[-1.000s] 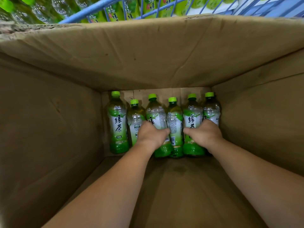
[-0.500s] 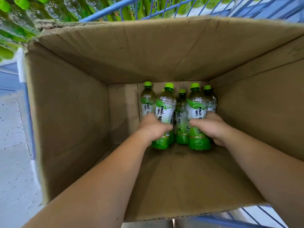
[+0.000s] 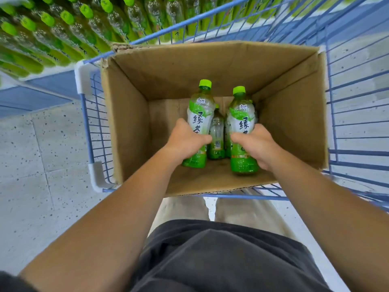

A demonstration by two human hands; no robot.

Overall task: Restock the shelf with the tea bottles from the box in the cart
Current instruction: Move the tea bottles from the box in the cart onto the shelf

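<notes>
Tea bottles stand inside the cardboard box (image 3: 130, 123) in the blue cart (image 3: 357, 114), at the centre of the frame. Your left hand (image 3: 185, 142) is closed around one bottle (image 3: 199, 114), and your right hand (image 3: 255, 146) is closed around another bottle (image 3: 242, 116). More bottles (image 3: 216, 133) stand between them. The stocked shelf (image 3: 52, 34) is at upper left.

Both held tea bottles, left bottle (image 3: 197, 123) and right bottle (image 3: 242, 127), read 绿茶 in black on white labels; smaller print is illegible.

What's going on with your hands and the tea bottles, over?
Left hand gripping one green tea bottle. Right hand gripping another. More bottles in the cardboard box. Nothing blocking the way out.
</notes>
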